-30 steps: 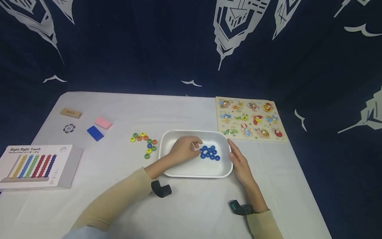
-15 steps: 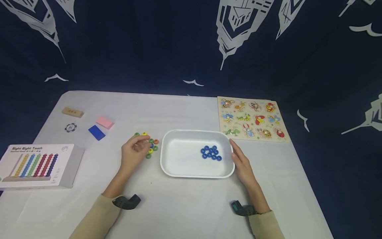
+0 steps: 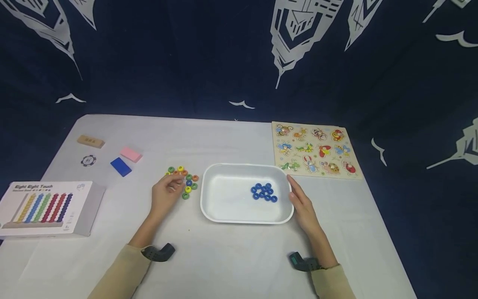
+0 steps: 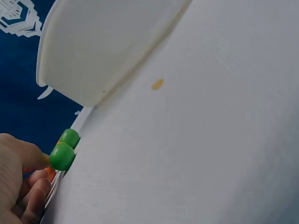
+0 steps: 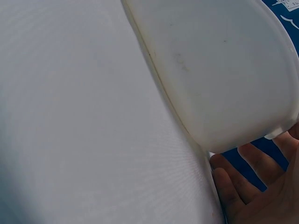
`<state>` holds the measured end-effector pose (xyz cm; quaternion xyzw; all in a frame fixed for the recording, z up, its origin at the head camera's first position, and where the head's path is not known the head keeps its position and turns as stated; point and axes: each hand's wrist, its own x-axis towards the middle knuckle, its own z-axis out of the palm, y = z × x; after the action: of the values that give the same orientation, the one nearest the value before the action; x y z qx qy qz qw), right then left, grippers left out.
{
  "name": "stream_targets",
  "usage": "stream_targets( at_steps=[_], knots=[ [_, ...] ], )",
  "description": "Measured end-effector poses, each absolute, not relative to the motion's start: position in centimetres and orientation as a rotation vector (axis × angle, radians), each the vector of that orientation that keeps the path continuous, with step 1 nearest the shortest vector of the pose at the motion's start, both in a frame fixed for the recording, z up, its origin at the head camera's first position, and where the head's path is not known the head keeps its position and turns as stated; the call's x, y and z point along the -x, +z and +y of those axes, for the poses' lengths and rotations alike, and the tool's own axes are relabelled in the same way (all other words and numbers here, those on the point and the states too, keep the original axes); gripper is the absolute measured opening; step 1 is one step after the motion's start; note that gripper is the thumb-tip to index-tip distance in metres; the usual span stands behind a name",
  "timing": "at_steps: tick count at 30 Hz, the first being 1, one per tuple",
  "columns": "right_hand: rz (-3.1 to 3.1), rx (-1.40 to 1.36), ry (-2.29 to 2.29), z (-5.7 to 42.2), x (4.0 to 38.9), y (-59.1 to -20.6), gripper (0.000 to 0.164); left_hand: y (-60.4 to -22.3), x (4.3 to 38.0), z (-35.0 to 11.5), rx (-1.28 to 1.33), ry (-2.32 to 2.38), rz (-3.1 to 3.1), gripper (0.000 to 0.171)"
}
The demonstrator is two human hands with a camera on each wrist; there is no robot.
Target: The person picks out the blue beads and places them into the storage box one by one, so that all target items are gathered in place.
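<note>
On the left, my left hand (image 3: 165,196) is bent over a loose cluster of round beads; the nearest are a blue bead (image 3: 189,182) and a yellow bead (image 3: 188,189). In the left wrist view, its thumb is beside a green bead (image 4: 62,157), and no bead is plainly gripped. Several blue beads (image 3: 267,197) lie in the right half of a white tray (image 3: 224,220). My right hand (image 3: 305,209) rests against the tray's right end, with fairly straight fingers touching its rim. The right wrist view shows those fingers (image 5: 261,163) spread beside the tray wall.
An insect picture board (image 3: 317,149) lies at the back right. Far left are a boxed bead toy (image 3: 45,207), a wooden block (image 3: 91,141), a round token (image 3: 88,160), a blue tile (image 3: 121,167) and a pink tile (image 3: 131,154).
My left hand has moved from inside the tray leftward to the coloured beads, then dipped slightly among them. The right hand has stayed at the tray's right end.
</note>
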<state>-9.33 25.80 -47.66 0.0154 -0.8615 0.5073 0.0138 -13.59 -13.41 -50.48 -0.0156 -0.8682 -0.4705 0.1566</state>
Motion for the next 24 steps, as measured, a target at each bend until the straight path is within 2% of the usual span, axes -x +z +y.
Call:
stream_targets(
  at_steps=[9, 16, 24],
  knots=[
    [-2.69, -0.049, 1.598, 25.9, 9.2, -47.3, 0.045, -50.2, 13.7, -12.7, 0.024, -1.121, -2.643, 0.026],
    [-2.7, -0.064, 1.62, 24.7, 8.5, -44.9, 0.046, -49.4, 13.6, -12.3, -0.008, -1.075, -2.707, 0.027],
    [-2.698, -0.087, 1.595, 24.5, 8.5, -44.5, 0.046, -43.3, 14.3, -9.8, 0.118, -1.35, -2.637, 0.021]
  ],
)
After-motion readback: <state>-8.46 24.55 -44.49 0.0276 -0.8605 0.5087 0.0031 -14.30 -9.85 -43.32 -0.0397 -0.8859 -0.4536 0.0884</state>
